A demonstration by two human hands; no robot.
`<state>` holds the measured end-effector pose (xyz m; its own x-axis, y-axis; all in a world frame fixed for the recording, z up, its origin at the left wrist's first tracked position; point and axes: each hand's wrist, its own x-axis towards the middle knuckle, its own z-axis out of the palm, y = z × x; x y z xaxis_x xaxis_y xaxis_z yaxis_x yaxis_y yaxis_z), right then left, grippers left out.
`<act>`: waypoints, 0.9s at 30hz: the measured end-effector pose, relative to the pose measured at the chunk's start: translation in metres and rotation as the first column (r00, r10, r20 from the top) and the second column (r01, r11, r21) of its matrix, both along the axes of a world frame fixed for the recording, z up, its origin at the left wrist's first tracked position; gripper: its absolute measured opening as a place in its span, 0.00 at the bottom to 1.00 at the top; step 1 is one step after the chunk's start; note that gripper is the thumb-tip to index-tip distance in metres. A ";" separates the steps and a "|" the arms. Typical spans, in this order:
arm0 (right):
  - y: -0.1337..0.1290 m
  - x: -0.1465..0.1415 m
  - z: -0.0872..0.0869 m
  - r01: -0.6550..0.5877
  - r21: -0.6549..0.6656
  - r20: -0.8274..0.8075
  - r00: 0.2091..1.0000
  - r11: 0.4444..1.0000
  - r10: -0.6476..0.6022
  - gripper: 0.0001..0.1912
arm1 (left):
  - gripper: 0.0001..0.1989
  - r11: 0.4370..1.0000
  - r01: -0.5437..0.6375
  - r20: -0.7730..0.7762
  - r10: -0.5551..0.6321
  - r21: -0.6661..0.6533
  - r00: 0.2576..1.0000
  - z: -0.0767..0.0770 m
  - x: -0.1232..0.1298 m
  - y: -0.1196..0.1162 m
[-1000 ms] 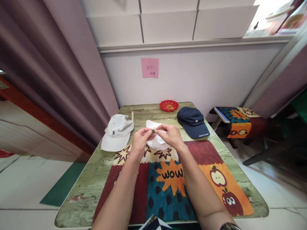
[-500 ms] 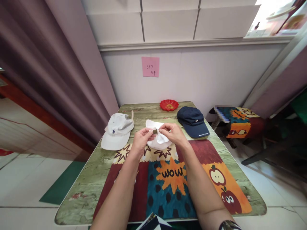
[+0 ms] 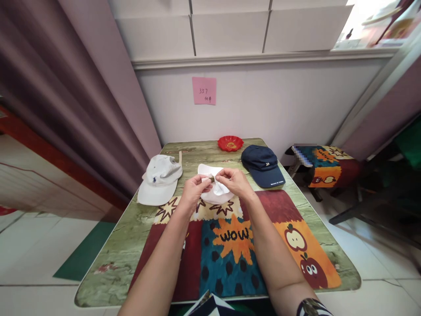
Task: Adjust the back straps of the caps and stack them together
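A white cap lies at the middle of the table, partly hidden behind both hands. My left hand pinches the end of its white strap, beside a small brass-coloured buckle. From the other side, my right hand has its thumb and forefinger closed at the buckle and strap. To the left rests a light grey-white cap with a small dark logo, its strap sticking up. A navy cap with white lettering on its brim sits to the right.
A red scalloped dish stands at the table's back edge, near the wall. A colourful mat covers the front of the table. A small cloth-covered stool is at the right.
The buckle has turned between my fingers and shows less of its face. Both hands stay close together at the white cap; the view has shifted slightly.
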<state>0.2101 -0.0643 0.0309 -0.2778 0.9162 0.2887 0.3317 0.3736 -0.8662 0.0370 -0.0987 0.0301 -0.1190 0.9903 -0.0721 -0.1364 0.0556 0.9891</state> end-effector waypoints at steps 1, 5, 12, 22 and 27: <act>0.000 0.000 0.000 0.007 -0.005 0.011 1.000 1.000 -0.007 0.13 | 0.18 1.000 0.010 -0.008 -0.010 0.001 1.000 0.000 0.000 0.001; -0.001 0.000 0.000 0.013 -0.016 0.086 0.996 1.000 -0.012 0.17 | 0.17 0.997 0.071 -0.042 -0.070 0.025 0.997 0.001 -0.001 0.003; -0.001 -0.002 -0.002 0.023 0.011 0.055 0.998 1.000 -0.024 0.13 | 0.16 0.992 0.119 -0.139 -0.113 0.039 0.984 0.007 0.004 0.004; 0.002 -0.002 -0.002 0.069 0.006 0.045 0.997 0.998 -0.069 0.12 | 0.16 0.981 0.063 -0.495 0.037 0.185 0.868 0.015 -0.010 0.012; 0.002 -0.006 -0.002 0.081 0.024 0.060 0.995 0.996 -0.082 0.10 | 0.19 0.931 0.352 -0.524 -0.255 0.094 0.813 0.020 -0.011 0.016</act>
<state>0.2042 -0.0624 0.0285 -0.2206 0.9303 0.2931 0.4140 0.3614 -0.8355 0.0263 -0.0826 0.0502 0.2184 0.9713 0.0939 0.3675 -0.1710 0.9142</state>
